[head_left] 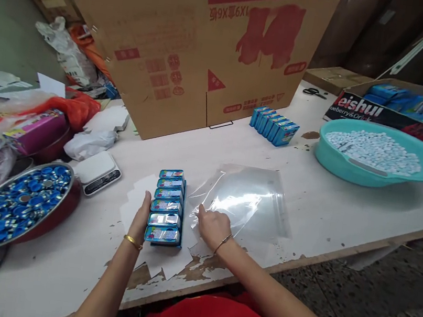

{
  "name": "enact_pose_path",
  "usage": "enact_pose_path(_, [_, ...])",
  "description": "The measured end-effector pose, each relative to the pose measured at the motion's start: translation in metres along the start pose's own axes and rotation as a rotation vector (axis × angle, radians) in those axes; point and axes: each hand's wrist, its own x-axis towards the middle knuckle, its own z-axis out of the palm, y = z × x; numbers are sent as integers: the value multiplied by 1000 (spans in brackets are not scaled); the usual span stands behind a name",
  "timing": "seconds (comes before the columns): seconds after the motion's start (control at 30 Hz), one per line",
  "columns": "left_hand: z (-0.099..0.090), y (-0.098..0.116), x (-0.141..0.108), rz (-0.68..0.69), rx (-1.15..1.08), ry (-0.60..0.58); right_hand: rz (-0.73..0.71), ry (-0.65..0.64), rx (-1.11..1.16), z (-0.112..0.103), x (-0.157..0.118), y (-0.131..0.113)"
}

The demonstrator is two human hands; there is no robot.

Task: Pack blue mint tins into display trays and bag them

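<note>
A row of several small blue boxes (pixel 166 206) stands lined up on white paper sheets (pixel 134 194) near the table's front edge. My left hand (pixel 140 220) lies along the row's left side, fingers straight and together, seemingly touching the boxes. To the right of the row, a stack of clear plastic film sheets (pixel 252 202) lies flat and reflects the light. My right hand (pixel 212 226) is closed at its left edge, pinching a raised corner of film between thumb and curled fingers. The fingertips are partly hidden by glare.
A large cardboard box (pixel 195 55) rises behind. A second row of blue boxes (pixel 274 126) sits beside it. To the right is a turquoise basin (pixel 345 165) of white pieces; to the left, a bowl (pixel 65 205) of blue-and-silver caps and a small scale (pixel 100 171). Scissors (pixel 313 92) lie farther back.
</note>
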Motion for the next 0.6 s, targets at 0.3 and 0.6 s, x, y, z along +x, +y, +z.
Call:
enact_pose_path(0.3, [34, 1, -1, 36, -27, -191, -167, -53, 73, 29, 3, -11])
enact_pose_path(0.6, [30, 4, -3, -5, -90, -118, -211, -44, 21, 3, -1, 4])
